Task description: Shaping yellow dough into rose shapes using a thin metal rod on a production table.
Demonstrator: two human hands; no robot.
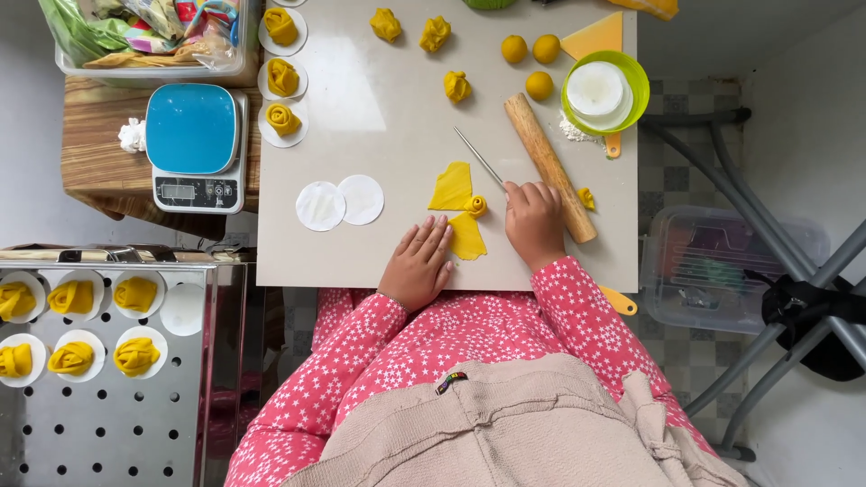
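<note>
A thin sheet of yellow dough [453, 188] lies near the front edge of the pale bench [379, 117], with a small rolled coil [475, 206] at its middle and a second flap of it running down toward the person. The left hand [418, 264] lies flat, fingers stretched out and grasping nothing, its fingertips touching the lower flap. The right hand [534, 222] is curled around the end of a thin metal skewer [478, 157], which slants away up the bench from just beside the coil.

Just right of that hand lies a wooden rolling pin [548, 166], with a scrap of dough beside it. Two white paper rounds [340, 202] wait bare to the left of the sheet.

From how things lie, the work looks partly through. Three finished dough roses on papers [282, 78] stand along the left edge of the bench, and more fill a perforated metal tray [117, 424] at lower left, where one paper sits bare. Left to shape, I would judge: three crumpled pieces [435, 34] and three smooth dough balls [532, 59] at the far side, near a green bowl [635, 90] holding a stack of papers. A blue kitchen scale [195, 146] sits on a wooden stand to the left.
</note>
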